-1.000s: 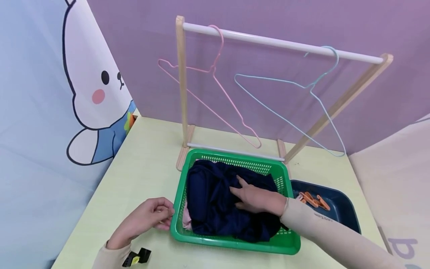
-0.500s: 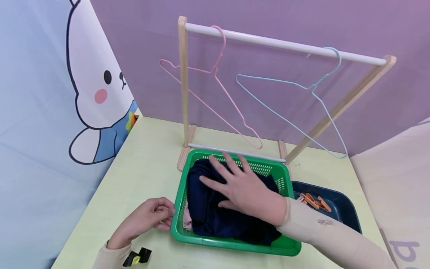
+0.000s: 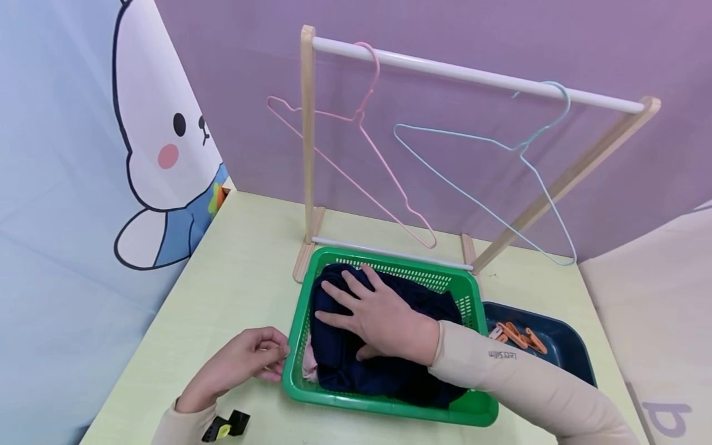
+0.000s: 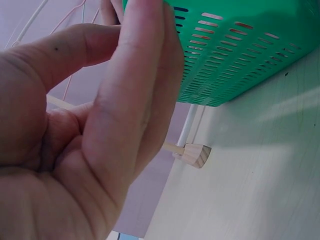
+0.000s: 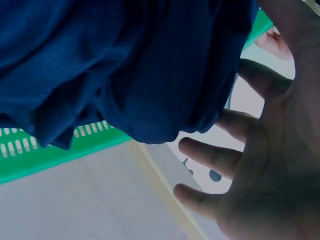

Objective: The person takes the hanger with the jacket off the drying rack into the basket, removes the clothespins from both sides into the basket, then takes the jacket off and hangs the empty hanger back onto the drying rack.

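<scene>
A green plastic basket (image 3: 389, 407) with slotted walls holds a heap of dark navy cloth (image 3: 389, 378). Some pale pink cloth (image 3: 309, 364) peeks out below it at the left. My left hand (image 3: 239, 361) is at the basket's left rim, thumb and fingers bent together on it; the left wrist view shows the fingers against the green wall (image 4: 260, 30). Over the navy cloth, my right hand (image 3: 384, 318) lies palm down with its fingers spread. From the right wrist, these fingers (image 5: 215, 157) appear straight and apart beside the folded navy edge.
Behind the basket stands a wooden rack with a white rail (image 3: 473, 74). A pink hanger (image 3: 384, 164) and a light blue hanger (image 3: 473, 201) hang from it. At the right, a dark blue tray (image 3: 573, 346) holds several orange clips (image 3: 517, 335). Walls enclose the table (image 3: 245, 247).
My right hand lifted from the middle of the cloth, spread its fingers and moved left, then came down over the cloth's left part. The left hand kept its place at the rim.
</scene>
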Available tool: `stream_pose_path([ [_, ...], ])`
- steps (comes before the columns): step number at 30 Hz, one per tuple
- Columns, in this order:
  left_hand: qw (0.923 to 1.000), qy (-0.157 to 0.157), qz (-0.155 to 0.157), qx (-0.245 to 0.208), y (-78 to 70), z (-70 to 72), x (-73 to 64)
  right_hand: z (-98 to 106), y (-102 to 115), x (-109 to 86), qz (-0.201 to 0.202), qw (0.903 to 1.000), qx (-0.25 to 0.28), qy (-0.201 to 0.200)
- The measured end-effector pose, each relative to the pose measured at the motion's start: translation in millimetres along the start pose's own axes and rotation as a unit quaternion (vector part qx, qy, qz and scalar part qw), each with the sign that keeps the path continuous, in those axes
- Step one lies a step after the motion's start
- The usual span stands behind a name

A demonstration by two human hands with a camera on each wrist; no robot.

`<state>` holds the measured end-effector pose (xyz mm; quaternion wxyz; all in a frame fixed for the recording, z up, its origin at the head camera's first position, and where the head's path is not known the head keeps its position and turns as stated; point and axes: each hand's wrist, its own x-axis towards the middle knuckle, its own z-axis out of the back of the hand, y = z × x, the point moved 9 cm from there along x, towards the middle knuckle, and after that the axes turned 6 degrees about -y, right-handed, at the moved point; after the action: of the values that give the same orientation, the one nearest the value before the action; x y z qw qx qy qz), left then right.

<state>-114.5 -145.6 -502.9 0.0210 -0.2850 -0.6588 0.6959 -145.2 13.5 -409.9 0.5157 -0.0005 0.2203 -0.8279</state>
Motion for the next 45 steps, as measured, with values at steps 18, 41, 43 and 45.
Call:
stream_pose_path([
  [18,0.9998,0.003,-0.012,0.019,-6.0,-4.8,3.8,-92,-16,-16.8,-0.076,0.9752,0.119,0.171],
  [41,0.9997,-0.003,-0.006,0.022,-2.8,0.1,-0.6,-26,-35,-130.4,-0.069,0.9826,0.170,-0.029],
  [43,0.9998,-0.001,-0.008,0.018,-3.2,-0.6,-0.8,-31,-32,-139.7,-0.076,0.9800,0.181,-0.035],
  [45,0.9998,0.000,-0.010,0.016,-3.1,-1.6,-0.4,-34,-34,-149.6,-0.089,0.9757,0.196,-0.040],
])
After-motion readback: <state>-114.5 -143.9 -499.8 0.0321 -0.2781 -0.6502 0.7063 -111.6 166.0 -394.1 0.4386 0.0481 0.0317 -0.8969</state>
